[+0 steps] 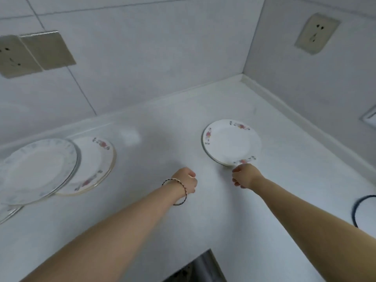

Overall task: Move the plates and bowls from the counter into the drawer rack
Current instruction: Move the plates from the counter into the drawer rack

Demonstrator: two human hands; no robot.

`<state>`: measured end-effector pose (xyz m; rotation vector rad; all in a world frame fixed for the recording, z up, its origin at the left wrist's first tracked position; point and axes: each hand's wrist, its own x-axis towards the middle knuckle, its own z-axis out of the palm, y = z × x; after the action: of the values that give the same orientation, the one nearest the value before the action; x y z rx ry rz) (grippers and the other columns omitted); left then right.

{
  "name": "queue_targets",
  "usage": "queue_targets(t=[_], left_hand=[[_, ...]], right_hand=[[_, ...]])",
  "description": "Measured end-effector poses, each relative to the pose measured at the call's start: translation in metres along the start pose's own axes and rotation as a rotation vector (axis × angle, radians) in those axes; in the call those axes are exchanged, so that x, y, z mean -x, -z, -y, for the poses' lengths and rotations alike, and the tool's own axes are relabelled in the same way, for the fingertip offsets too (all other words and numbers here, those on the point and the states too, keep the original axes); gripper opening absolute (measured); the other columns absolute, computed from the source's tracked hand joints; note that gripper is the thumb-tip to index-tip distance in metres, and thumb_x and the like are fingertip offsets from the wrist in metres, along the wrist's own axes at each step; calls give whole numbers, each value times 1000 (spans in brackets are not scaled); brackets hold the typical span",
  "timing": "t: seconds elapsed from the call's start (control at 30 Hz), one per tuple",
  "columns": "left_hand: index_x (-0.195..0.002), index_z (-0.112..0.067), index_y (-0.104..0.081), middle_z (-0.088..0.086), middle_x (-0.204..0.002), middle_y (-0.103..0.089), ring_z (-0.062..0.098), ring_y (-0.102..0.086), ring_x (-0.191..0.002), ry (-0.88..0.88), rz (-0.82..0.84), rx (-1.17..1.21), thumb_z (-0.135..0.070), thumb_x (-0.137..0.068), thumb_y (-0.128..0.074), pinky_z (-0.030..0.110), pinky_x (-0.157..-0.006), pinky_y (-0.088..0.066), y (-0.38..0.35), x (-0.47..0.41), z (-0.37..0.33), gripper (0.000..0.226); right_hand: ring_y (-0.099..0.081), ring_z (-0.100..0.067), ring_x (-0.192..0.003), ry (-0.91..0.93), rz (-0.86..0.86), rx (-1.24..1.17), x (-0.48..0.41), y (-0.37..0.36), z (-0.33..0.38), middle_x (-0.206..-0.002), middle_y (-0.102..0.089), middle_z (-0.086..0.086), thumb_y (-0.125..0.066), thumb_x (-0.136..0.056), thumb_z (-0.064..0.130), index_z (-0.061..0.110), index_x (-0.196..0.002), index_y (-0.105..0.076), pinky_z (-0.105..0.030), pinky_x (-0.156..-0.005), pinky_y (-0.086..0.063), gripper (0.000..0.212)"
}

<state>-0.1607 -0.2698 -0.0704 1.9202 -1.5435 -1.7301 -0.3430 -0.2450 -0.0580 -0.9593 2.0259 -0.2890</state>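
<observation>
Right hand (245, 176), fingers curled, at the near rim of the floral plate (232, 142), centre-right; grip not confirmed. Left hand (188, 180) loosely clenched, empty. Two overlapping plates (61, 165) remain at left on the counter (162, 129). Drawer rack unseen; most of the task is judged left.

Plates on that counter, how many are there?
3 clearly: one floral plate by the right hand, a pale plate at left overlapping another floral plate. A rim at the left edge may be a fourth.
</observation>
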Motion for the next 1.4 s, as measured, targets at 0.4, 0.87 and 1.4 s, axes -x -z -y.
queue_targets(t=[0.4,0.87,1.4], left_hand=[[-116,-4,-52,11,-104,-60,27,-57,-88,33,34,48,6,-82,-55,39,-83,-57,-16,-172,-80,36],[-125,-2,-44,17,-129,-56,37,-57,-116,199,38,258,22,-78,-58,43,-81,-55,-20,-109,-49,54],[-87,-8,-49,8,-96,-56,23,-54,-90,103,-474,563,17,-75,-65,31,-73,-52,-27,193,122,32]], right_hand=[[-62,-38,-101,-409,-316,-604,-125,40,-34,-121,-60,-25,-58,-88,13,2,-139,-39,-50,-98,-49,55],[-59,-40,-103,-391,-287,-794,-60,19,-47,-116,-59,-32,-43,-91,-9,-8,-122,-54,-52,-101,-44,33],[-58,-28,-83,100,94,-400,138,-48,-54,-96,-59,-17,-47,-88,-8,-1,-121,-58,-36,-79,-53,36]])
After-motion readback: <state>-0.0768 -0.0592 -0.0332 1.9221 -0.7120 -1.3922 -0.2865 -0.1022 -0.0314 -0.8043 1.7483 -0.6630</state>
